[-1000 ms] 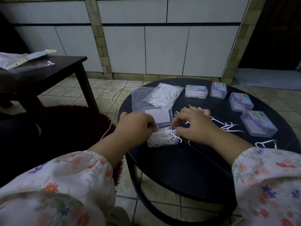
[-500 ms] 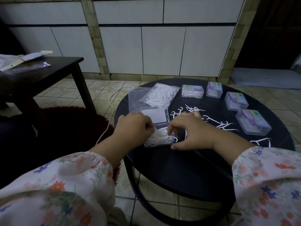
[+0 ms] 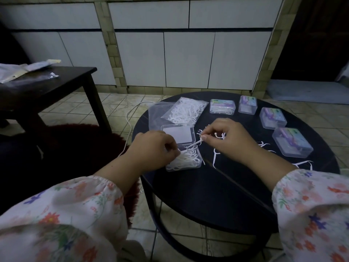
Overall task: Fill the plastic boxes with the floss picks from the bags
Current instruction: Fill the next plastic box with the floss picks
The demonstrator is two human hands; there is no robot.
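1. The open box (image 3: 186, 161) sits at the worktop's (image 3: 226, 190) 9 o'clock edge, nearest the person, so both hands reach it without stretching. Its lid (image 3: 179, 134) lies flat behind it, at 12 o'clock of the tray.
2. The left hand (image 3: 151, 151) has fingers curled on the picks (image 3: 184, 157) at the box's 9 o'clock side, probably to steady the pile.
3. The right hand (image 3: 229, 138) pinches one pick (image 3: 197, 143) by thumb and forefinger above the box; other picks sit in its curled fingers.
4. The bag (image 3: 184, 111), still holding picks, lies at 12 o'clock of the box.
5. Four closed boxes (image 3: 222, 106) line the 1-to-3 o'clock rim, clear of the working area.
6. Loose picks (image 3: 215, 159) lie at 3 o'clock of the box.
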